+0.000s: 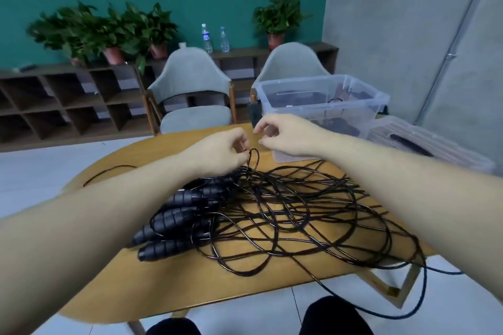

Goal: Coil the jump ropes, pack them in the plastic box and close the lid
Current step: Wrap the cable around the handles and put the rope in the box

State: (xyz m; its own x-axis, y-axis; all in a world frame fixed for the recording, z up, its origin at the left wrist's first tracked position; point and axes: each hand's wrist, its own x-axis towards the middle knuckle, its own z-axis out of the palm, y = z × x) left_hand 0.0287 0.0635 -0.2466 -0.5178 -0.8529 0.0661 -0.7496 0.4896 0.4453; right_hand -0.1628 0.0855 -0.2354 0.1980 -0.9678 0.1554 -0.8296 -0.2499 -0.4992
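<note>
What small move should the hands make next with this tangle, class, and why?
Probably lift the pinched loop clear of the tangled ropes: the left hand pinches it, the right hand seems empty, and the cords are crossed, none coiled.

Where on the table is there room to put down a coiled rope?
Bare wood shows on the oval wooden table at its far left, beside one stray cord loop, and along the near edge in front of the black handles. The middle and right are crowded by the tangled black jump ropes, up to the clear plastic box.
</note>
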